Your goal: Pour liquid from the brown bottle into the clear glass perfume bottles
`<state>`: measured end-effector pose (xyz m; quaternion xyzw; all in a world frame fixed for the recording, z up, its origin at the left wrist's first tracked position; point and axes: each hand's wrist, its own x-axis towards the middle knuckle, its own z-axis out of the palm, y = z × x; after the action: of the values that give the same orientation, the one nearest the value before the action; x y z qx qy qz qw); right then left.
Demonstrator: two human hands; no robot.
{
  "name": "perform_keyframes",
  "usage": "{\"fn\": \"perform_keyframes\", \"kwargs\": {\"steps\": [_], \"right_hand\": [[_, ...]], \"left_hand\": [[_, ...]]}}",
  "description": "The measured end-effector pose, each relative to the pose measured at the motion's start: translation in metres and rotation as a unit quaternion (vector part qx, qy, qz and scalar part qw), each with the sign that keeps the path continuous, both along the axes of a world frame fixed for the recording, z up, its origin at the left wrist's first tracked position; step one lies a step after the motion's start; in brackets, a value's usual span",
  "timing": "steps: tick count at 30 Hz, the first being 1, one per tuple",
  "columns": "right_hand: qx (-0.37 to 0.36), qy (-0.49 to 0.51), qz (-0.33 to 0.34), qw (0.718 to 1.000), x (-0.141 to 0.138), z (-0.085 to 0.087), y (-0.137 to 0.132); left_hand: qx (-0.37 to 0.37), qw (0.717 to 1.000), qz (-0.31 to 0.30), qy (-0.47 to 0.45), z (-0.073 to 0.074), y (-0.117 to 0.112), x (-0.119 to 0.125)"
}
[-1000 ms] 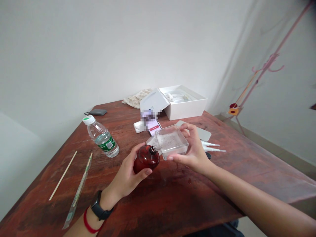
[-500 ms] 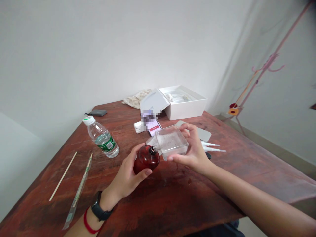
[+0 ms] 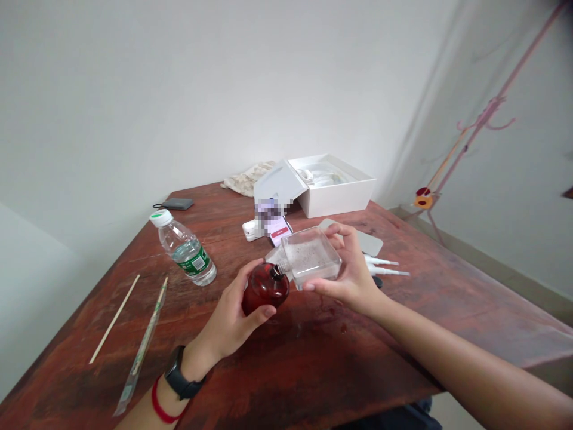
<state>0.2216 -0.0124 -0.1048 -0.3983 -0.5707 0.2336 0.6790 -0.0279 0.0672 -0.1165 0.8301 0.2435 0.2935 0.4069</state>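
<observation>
My left hand (image 3: 239,316) is wrapped round a dark red-brown, see-through bottle (image 3: 267,291) with an uncapped neck. In my right hand (image 3: 351,272) is a clear square bottle (image 3: 311,255), tipped on its side with its neck pointing left. The clear bottle's neck meets the brown bottle's mouth; whether they touch, I cannot tell. Small bubbles or drops cling inside the clear bottle. Just beyond my right hand lie white pump heads (image 3: 387,266) with thin tips. A few wet drops mark the table below the bottles.
A water bottle with a green label (image 3: 190,254) stands at left, near a bare chopstick (image 3: 114,319) and a wrapped one (image 3: 142,346). Behind are a phone (image 3: 278,230), a white case (image 3: 250,230), an open white box (image 3: 338,194) and a cloth (image 3: 246,179).
</observation>
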Motion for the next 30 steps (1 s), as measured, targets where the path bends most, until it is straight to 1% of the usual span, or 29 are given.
{"fn": "perform_keyframes", "kwargs": {"steps": [9, 17, 25, 30], "right_hand": [[0.014, 0.005, 0.014, 1.000, 0.0016, -0.0035, 0.0016], [0.011, 0.008, 0.013, 1.000, 0.0019, -0.0025, 0.0002], [0.020, -0.020, -0.017, 0.999, 0.0004, 0.0009, -0.0015], [0.007, -0.034, -0.019, 0.999, 0.0050, -0.0042, -0.0021]], "left_hand": [[0.003, 1.000, -0.002, -0.002, -0.0041, 0.0014, -0.0012], [-0.004, 1.000, -0.010, -0.004, -0.0001, 0.0008, 0.0004], [0.006, 0.999, -0.035, -0.025, -0.0018, 0.0023, 0.0006], [0.003, 0.998, -0.041, -0.041, -0.0027, 0.0006, 0.0009]]}}
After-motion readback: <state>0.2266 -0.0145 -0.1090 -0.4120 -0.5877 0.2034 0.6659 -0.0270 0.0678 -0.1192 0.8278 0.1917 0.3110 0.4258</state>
